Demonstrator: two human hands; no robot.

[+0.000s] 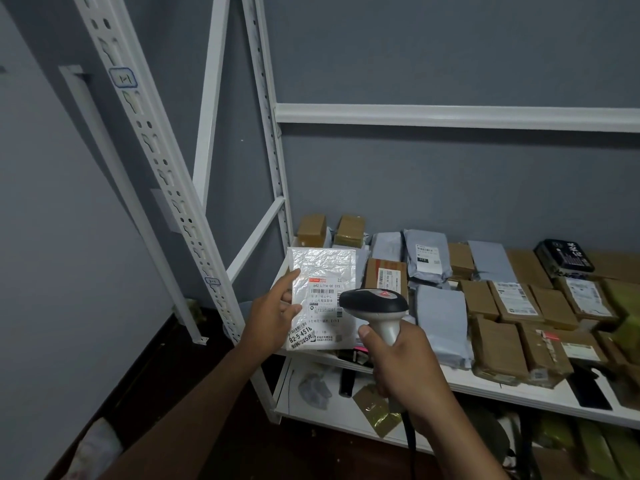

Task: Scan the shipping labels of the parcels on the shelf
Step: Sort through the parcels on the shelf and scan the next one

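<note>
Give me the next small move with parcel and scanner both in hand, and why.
Probably draw the scanner back and tip its head at the barcode on the white parcel. The left hand holds that parcel label-up, but the scanner head, held in the right hand, overlaps the label's right edge, so it likely sits too close for a clean read.

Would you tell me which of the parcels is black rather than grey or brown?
The black parcel with white lettering, lying at the back right of the shelf; the others are grey bags or brown boxes.

scanner covering label corner, parcels cut off right
</note>
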